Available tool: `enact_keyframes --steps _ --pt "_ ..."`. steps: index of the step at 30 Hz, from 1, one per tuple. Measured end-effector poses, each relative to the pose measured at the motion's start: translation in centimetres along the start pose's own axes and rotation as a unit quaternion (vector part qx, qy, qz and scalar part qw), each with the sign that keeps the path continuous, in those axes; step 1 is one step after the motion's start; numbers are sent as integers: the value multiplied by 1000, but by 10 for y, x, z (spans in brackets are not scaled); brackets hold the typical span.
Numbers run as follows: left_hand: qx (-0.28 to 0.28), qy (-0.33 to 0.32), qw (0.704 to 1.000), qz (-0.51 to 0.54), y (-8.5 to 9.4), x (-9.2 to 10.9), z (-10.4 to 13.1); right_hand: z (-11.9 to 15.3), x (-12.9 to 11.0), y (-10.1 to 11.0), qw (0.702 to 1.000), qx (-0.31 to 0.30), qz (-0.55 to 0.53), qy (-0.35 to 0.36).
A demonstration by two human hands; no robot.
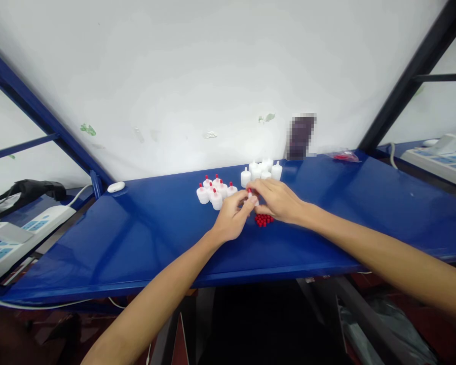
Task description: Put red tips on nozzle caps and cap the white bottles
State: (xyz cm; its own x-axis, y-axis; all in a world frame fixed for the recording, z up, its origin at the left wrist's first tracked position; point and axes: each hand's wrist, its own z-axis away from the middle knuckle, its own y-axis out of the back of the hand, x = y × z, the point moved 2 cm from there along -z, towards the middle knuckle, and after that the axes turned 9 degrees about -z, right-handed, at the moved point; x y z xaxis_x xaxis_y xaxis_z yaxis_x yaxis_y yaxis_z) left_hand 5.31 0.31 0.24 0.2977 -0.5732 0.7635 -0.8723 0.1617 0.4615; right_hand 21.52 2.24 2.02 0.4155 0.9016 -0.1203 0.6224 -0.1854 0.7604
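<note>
Bare forearms [167, 288] reach in to a small white bottle [256, 202], its narrow tip topped by a red cap [250, 191]; left hand [231, 218] and right hand [283, 200] pinch it together. Capped bottles [216, 201] stand left, uncapped bottles [256, 173] behind, loose red caps [263, 220] below, on a glossy blue surface [148, 238] against a scuffed white wall [175, 91].

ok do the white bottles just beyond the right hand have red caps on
No, the white bottles beyond the right hand show bare white tips.
</note>
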Motion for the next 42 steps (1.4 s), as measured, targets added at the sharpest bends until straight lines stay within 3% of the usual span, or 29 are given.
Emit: enact_keyframes --steps 3,7,9,12,17,22,26,31,38,40,42 --pt "75 -30 996 -42 16 4 -5 -1 7 5 999 -4 28 -36" --pt "166 -56 978 -112 52 -1 -10 3 35 14 984 -8 100 -147" --pt "176 -69 969 -157 68 -7 -9 7 53 19 971 0 118 -206" --pt "129 -97 955 -249 81 -16 -6 15 74 22 953 2 114 -280" --pt "67 -186 908 -370 81 -22 0 18 87 16 943 -19 72 -324" --pt "53 -183 869 -456 76 -25 -1 15 91 7 946 -16 58 -320" --pt "41 -160 869 -467 73 -27 -2 13 89 8 948 5 40 -316" --pt "40 -131 875 -464 71 -29 -3 7 70 14 955 74 0 -288" --pt "131 -128 886 -426 75 -23 -2 1 43 15 958 125 -114 -230" --pt "176 -138 887 -404 74 -15 1 -1 34 15 946 121 -194 -230" --pt "170 -148 900 -372 69 -7 4 -4 24 14 923 97 -289 -236"
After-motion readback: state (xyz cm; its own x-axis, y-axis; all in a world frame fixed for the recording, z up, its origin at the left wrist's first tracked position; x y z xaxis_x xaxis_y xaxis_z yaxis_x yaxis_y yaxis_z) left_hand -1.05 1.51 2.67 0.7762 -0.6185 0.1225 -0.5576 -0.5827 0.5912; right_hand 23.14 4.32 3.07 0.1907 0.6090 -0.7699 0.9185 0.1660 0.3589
